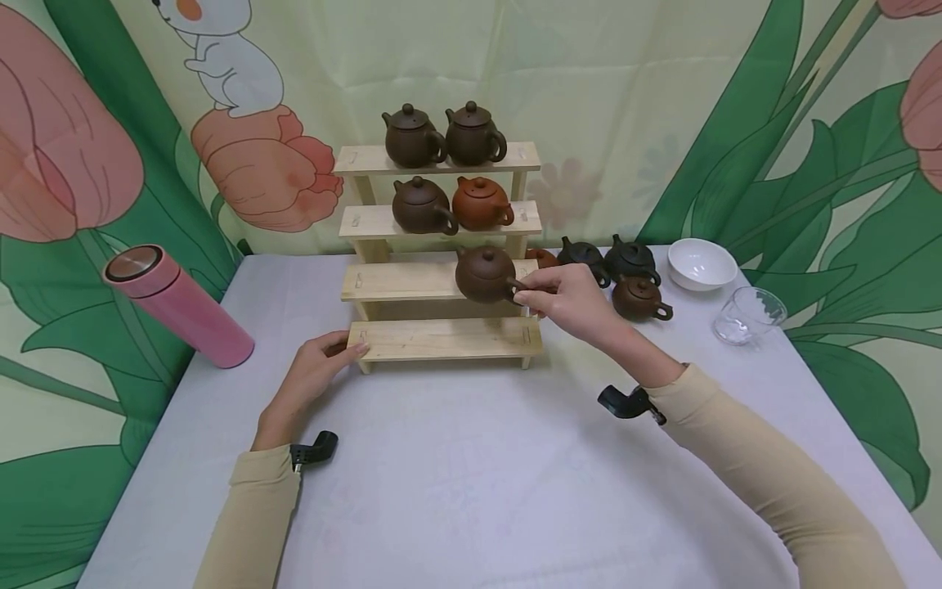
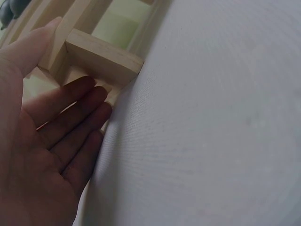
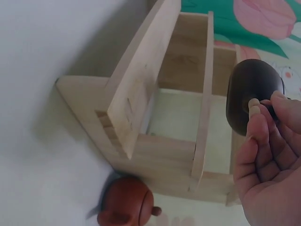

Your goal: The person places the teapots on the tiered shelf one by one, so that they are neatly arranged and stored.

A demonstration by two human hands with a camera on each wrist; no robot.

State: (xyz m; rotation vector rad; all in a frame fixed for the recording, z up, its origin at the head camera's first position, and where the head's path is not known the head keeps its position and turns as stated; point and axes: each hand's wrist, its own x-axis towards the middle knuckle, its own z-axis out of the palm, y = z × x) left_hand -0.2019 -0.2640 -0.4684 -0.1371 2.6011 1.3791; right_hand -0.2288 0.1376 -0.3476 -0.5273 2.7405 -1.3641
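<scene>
By its handle, my right hand (image 1: 570,303) pinches a dark brown teapot (image 1: 486,274), which is in front of the third tier of a wooden stepped shelf (image 1: 441,339). In the right wrist view, the teapot (image 3: 251,96) appears apart from the board beside it; whether it touches any wood is hidden. At the shelf's lower left end, my left hand (image 1: 312,372) rests its thumb on the lowest board. Its other fingers (image 2: 75,113) lie nearly straight by the shelf leg. Two dark teapots (image 1: 408,137) stand on the top tier; a brown teapot (image 1: 421,204) and a reddish teapot (image 1: 482,203) share the second.
Right of the shelf are two black teapots (image 1: 631,258), a brown teapot (image 1: 639,298) and a partly hidden red teapot (image 3: 126,202). Farther right stand a white bowl (image 1: 702,263) and a clear glass (image 1: 746,316). A pink flask (image 1: 180,307) stands at the left.
</scene>
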